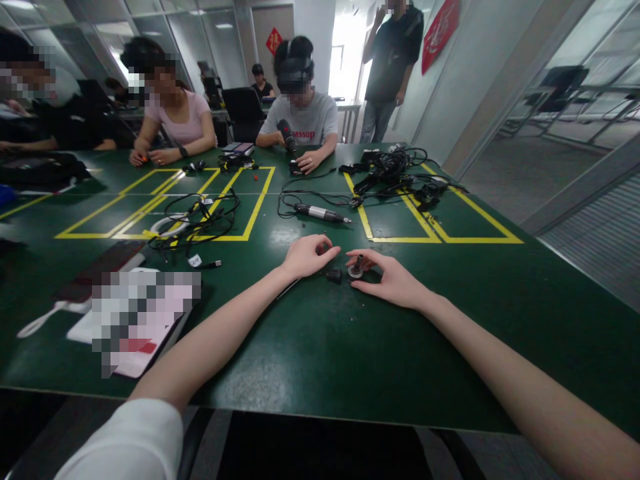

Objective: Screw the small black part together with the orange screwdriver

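My right hand [387, 277] curves its thumb and fingers round a small round metal part with an upright shaft [356, 270], low over the green table. To its left, my left hand [309, 256] is held palm down, fingers loosely bent and thumb apart, with nothing visible in it. A short black cylindrical piece [333, 275] lies between the hands, just below the left fingers. Beneath the left wrist a thin rod-like thing [289, 289] shows partly, the rest hidden by the arm. Beyond both hands lies a silver-and-black electric screwdriver [320, 213] with a cord.
Yellow tape [260, 203] marks rectangles on the green table [320, 360]. Tangled black cables lie at left [220, 217] and back right [387, 170]. A dark phone-like slab [97, 270] and a blurred packet [150, 320] lie left. Across the table a co-worker [303, 120] handles a black tool.
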Action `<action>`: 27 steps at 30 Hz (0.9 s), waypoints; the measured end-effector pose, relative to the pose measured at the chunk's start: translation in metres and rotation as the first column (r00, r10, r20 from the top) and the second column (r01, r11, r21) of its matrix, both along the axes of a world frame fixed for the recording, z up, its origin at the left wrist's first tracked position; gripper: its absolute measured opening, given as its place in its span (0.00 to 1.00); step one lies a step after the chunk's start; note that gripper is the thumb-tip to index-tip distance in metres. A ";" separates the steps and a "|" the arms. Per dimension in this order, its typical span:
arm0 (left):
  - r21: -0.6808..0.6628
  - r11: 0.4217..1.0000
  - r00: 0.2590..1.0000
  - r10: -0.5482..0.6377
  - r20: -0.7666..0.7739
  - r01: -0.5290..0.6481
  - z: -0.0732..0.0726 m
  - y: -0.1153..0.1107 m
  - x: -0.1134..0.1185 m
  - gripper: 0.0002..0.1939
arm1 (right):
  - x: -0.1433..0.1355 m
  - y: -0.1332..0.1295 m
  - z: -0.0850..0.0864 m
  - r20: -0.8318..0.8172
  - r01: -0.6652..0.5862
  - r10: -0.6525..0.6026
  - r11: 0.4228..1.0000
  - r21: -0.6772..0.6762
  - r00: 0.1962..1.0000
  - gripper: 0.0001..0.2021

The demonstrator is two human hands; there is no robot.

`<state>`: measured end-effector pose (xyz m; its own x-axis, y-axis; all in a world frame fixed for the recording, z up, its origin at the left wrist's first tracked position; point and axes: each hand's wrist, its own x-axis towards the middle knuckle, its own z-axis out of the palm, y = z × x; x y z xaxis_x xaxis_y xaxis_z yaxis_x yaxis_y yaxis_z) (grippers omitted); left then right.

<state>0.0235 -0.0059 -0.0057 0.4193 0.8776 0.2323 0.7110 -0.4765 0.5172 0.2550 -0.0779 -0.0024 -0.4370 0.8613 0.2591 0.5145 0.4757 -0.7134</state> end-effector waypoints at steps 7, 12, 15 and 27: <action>-0.005 1.000 1.000 0.003 -0.021 -0.004 -0.002 0.003 0.000 0.13 | -0.001 0.000 -0.001 0.022 0.017 -0.018 1.000 0.026 1.000 0.25; -0.009 1.000 1.000 0.000 -0.022 0.000 -0.002 0.004 0.000 0.12 | -0.002 0.000 -0.001 0.017 0.021 -0.021 1.000 0.018 1.000 0.24; -0.006 1.000 1.000 0.000 -0.022 0.000 -0.003 0.004 0.000 0.12 | 0.000 0.003 0.001 0.016 0.042 -0.043 0.999 0.018 0.999 0.24; -0.007 1.000 1.000 -0.006 -0.010 0.006 -0.002 0.005 0.001 0.12 | 0.171 -0.036 0.002 0.102 0.567 -0.567 0.823 0.034 0.817 0.25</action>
